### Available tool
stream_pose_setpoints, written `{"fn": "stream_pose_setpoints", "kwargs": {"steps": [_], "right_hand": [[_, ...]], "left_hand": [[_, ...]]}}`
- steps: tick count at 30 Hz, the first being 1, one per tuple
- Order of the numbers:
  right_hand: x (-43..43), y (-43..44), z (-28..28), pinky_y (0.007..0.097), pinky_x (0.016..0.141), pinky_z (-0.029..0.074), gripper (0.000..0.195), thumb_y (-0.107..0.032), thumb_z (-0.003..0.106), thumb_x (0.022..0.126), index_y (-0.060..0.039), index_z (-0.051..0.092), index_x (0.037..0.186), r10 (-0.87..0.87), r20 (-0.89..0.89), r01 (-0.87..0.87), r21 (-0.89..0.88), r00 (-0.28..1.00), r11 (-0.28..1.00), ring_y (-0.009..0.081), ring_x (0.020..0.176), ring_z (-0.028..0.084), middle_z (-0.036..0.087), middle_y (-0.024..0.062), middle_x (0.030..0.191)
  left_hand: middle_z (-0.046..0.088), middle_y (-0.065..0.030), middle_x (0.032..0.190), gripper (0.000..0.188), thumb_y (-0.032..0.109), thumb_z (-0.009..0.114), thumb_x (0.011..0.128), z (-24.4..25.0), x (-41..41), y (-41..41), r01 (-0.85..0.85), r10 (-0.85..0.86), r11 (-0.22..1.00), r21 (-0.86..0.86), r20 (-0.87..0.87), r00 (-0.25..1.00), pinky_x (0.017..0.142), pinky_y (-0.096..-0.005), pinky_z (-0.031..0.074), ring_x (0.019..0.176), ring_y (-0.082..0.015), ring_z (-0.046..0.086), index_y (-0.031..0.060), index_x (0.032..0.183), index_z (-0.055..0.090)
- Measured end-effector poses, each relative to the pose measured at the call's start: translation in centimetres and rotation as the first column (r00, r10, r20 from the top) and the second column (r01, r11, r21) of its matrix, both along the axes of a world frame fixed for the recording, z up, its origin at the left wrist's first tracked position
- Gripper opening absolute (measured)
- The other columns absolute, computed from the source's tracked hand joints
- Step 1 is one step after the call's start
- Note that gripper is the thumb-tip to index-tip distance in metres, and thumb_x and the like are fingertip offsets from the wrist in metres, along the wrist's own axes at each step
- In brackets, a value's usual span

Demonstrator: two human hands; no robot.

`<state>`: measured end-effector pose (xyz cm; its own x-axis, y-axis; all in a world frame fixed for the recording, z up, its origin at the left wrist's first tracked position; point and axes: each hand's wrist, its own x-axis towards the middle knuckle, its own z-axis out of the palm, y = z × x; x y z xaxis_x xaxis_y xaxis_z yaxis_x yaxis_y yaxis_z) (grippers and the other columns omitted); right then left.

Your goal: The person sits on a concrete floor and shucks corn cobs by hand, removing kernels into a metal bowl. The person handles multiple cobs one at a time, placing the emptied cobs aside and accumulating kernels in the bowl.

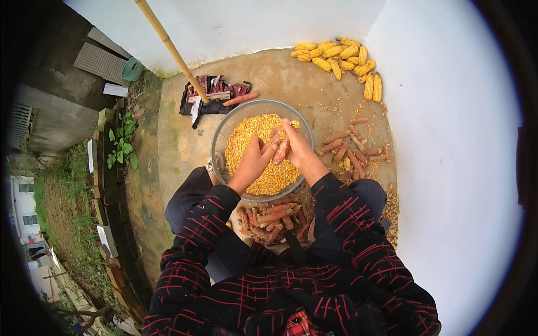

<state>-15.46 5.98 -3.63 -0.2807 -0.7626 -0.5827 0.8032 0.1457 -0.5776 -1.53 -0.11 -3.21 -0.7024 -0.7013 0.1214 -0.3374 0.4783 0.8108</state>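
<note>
Over a round mesh basket (215, 138) with a grey rim, my left hand (253, 161) grips a reddish corn cob (271, 143), mostly stripped of kernels. My right hand (299, 149) is closed around another reddish cob (281, 153), whose lower end lies against the first. Loose yellow corn kernels (248, 134) fill much of the basket beneath both hands. Part of what the fingers hold is hidden by the hands. Stripped cobs (275, 218) are heaped between my legs, just below the basket.
Yellow ears of corn (346, 52) lie in the wall corner. More bare cobs (355, 155) and scattered kernels are on the floor at right, beside the white wall (454, 138). A bamboo pole (168, 42) rises by dark cloth (212, 86). Peanuts, it seems, lie near my right knee.
</note>
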Motion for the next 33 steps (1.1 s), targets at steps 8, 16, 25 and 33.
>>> {"fn": "stream_pose_setpoints", "kwargs": {"steps": [8,16,25,33], "right_hand": [[1.3,-0.2,-0.2,0.0265,0.046,0.04,0.041,-0.038,0.056,0.093,-0.0022,0.06,0.072,-0.109,-0.552,0.165,0.053,0.827,0.985,0.0121,0.05,0.051,0.055,0.0035,0.06],[1.2,0.6,0.3,0.032,0.042,0.028,0.051,-0.032,0.058,0.092,-0.0048,0.048,0.051,0.036,-0.928,0.072,0.067,0.372,0.995,0.0096,0.044,0.034,0.042,-0.0023,0.047],[0.5,-0.2,1.4,0.0302,0.043,0.045,0.041,-0.045,0.055,0.092,-0.0045,0.059,0.084,-0.091,-0.206,0.075,-0.082,0.974,0.994,0.0142,0.049,0.057,0.058,0.0039,0.065],[0.8,-0.1,-0.3,0.0283,0.04,0.038,0.039,-0.037,0.058,0.092,-0.0009,0.061,0.076,-0.088,-0.4,0.135,0.091,0.912,0.987,0.0136,0.041,0.048,0.056,0.0044,0.057]], "left_hand": [[0.055,-0.0237,0.058,0.041,0.036,0.048,0.096,0.2,-0.8,1.6,0.057,-0.05,0.998,-0.039,0.174,0.983,0.046,-0.0454,0.042,0.051,-0.0398,0.055,-0.0034,0.083,0.049],[0.042,0.0007,0.055,0.044,0.042,0.04,0.099,1.7,0.2,-0.3,-0.032,-0.009,0.471,0.882,0.041,0.999,0.036,-0.0251,0.025,0.039,-0.0083,0.032,0.0033,0.086,0.055],[0.053,-0.0093,0.056,0.041,0.038,0.043,0.098,-0.2,-0.2,-0.6,0.053,0.019,0.869,0.492,-0.139,0.99,0.038,-0.0313,0.035,0.04,-0.0182,0.046,0.0004,0.088,0.054],[0.054,-0.0193,0.056,0.03,0.029,0.056,0.092,1.0,-0.7,2.0,0.102,-0.007,0.915,-0.391,0.237,0.972,0.044,-0.0437,0.041,0.048,-0.0363,0.055,0.002,0.082,0.049]]}}
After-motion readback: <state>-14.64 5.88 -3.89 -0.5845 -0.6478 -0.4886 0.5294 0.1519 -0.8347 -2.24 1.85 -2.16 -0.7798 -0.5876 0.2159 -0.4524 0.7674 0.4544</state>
